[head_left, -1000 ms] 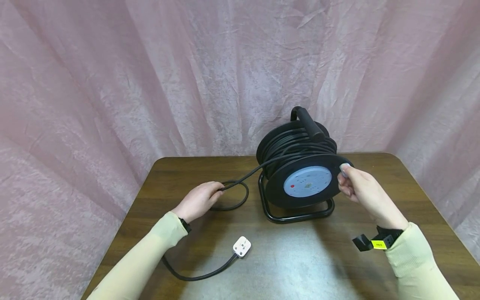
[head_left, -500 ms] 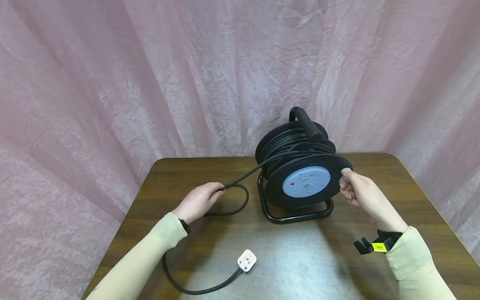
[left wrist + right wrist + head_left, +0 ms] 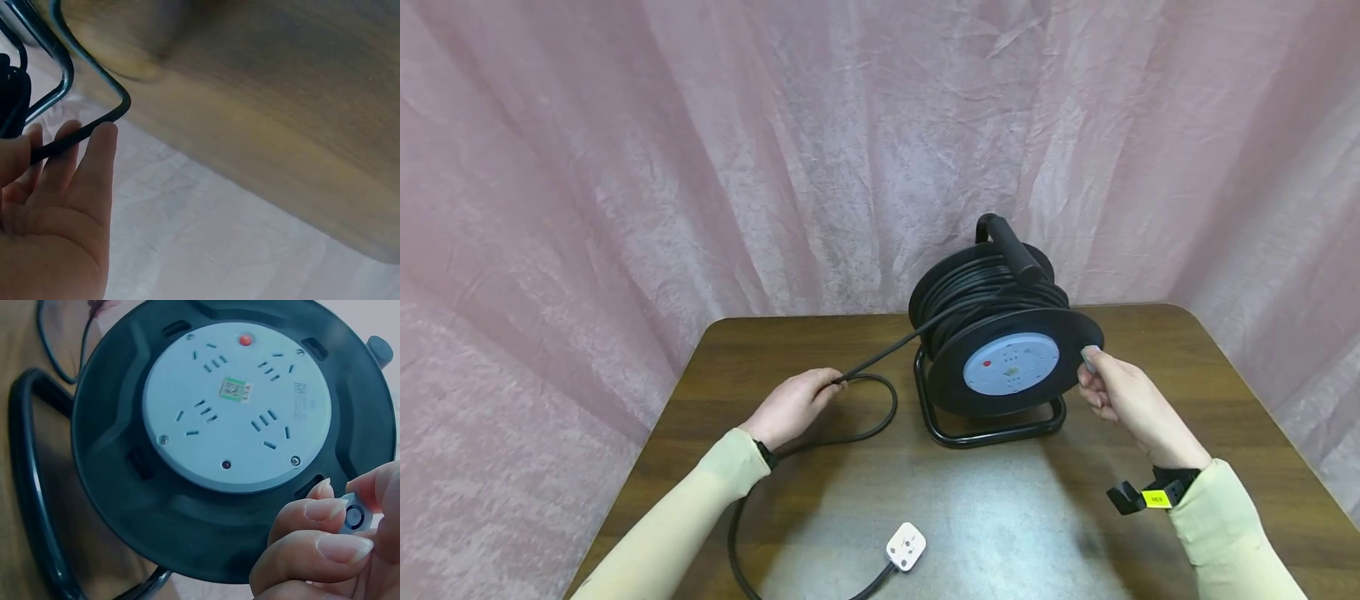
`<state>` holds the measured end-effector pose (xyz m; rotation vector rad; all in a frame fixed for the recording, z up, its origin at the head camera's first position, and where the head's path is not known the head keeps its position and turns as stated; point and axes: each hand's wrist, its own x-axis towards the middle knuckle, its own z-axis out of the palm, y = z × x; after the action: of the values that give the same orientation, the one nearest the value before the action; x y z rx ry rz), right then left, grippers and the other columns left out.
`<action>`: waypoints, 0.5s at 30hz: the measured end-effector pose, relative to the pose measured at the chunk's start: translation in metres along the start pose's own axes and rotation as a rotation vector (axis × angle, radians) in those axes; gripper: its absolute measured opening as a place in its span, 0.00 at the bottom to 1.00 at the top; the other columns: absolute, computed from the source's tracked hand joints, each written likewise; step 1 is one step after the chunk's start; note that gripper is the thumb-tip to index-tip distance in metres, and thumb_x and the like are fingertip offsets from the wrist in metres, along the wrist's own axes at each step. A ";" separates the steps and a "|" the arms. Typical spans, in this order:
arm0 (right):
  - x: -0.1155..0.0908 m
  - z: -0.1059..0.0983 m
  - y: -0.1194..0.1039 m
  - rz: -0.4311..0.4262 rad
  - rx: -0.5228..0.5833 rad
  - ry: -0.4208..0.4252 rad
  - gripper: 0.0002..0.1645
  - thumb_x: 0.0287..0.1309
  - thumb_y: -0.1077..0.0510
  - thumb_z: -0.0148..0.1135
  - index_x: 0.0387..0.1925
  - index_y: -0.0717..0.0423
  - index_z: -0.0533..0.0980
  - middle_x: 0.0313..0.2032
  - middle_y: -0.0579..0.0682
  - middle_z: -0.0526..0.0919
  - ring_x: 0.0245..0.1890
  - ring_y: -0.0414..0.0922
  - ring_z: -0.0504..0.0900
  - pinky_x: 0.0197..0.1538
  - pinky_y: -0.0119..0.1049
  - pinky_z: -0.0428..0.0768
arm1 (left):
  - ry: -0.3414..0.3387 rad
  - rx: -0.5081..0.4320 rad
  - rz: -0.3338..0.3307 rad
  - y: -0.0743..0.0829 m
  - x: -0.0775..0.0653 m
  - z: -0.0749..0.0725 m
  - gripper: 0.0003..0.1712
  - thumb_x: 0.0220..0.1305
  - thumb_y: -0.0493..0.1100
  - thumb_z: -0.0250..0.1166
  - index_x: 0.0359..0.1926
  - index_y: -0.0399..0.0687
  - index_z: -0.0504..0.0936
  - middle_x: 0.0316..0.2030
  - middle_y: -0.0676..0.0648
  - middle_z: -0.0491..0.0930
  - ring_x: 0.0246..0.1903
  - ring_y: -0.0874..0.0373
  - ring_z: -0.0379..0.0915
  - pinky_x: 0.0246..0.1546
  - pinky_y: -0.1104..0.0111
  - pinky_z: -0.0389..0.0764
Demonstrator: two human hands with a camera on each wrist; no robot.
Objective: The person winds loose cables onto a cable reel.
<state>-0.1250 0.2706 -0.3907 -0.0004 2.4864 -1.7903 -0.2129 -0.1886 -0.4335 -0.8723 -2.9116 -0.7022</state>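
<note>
A black cable reel (image 3: pixel 958 367) stands on its tubular frame at the table's right of centre. Its face has a pale blue socket panel (image 3: pixel 187 381) with a red button. My right hand (image 3: pixel 1123 396) pinches the small grey knob (image 3: pixel 355 515) near the rim of the reel's front disc. To the left, my left hand (image 3: pixel 793 408) holds the black cable (image 3: pixel 887 350) between thumb and fingers, and the cable runs up from there to the drum. In the left wrist view the cable (image 3: pixel 94 59) bends just past the fingertips. The white plug (image 3: pixel 906 546) lies on the table nearer me.
The wooden table (image 3: pixel 1000 517) has rounded far corners. A pink curtain (image 3: pixel 820 167) hangs right behind it and at both sides. A loop of slack cable (image 3: pixel 891 408) lies between my left hand and the reel frame.
The knob and my right hand have moved down a little as the disc turns clockwise. The plug has slid towards me and right, and the slack loop has changed shape.
</note>
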 end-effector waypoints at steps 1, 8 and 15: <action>0.000 0.000 0.002 0.008 0.002 -0.001 0.35 0.77 0.36 0.38 0.36 0.67 0.67 0.22 0.45 0.67 0.19 0.36 0.64 0.20 0.31 0.66 | 0.002 -0.004 0.004 0.000 0.001 0.000 0.06 0.75 0.48 0.58 0.45 0.60 0.81 0.38 0.63 0.79 0.36 0.65 0.73 0.40 0.64 0.75; 0.000 0.003 0.011 0.054 0.025 0.001 0.35 0.76 0.35 0.40 0.35 0.65 0.66 0.21 0.45 0.66 0.18 0.36 0.63 0.19 0.31 0.64 | 0.001 -0.006 -0.003 0.006 0.008 -0.004 0.05 0.75 0.47 0.58 0.44 0.60 0.80 0.35 0.62 0.79 0.33 0.62 0.72 0.36 0.63 0.74; 0.002 0.008 0.017 0.074 0.085 0.014 0.33 0.76 0.36 0.41 0.32 0.63 0.66 0.21 0.44 0.66 0.17 0.35 0.62 0.18 0.28 0.63 | 0.045 0.056 0.027 0.006 0.015 -0.007 0.06 0.74 0.45 0.58 0.46 0.55 0.81 0.36 0.60 0.79 0.32 0.63 0.73 0.35 0.64 0.74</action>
<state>-0.1252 0.2684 -0.4090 0.1079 2.3839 -1.8703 -0.2229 -0.1789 -0.4223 -0.8770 -2.8593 -0.6264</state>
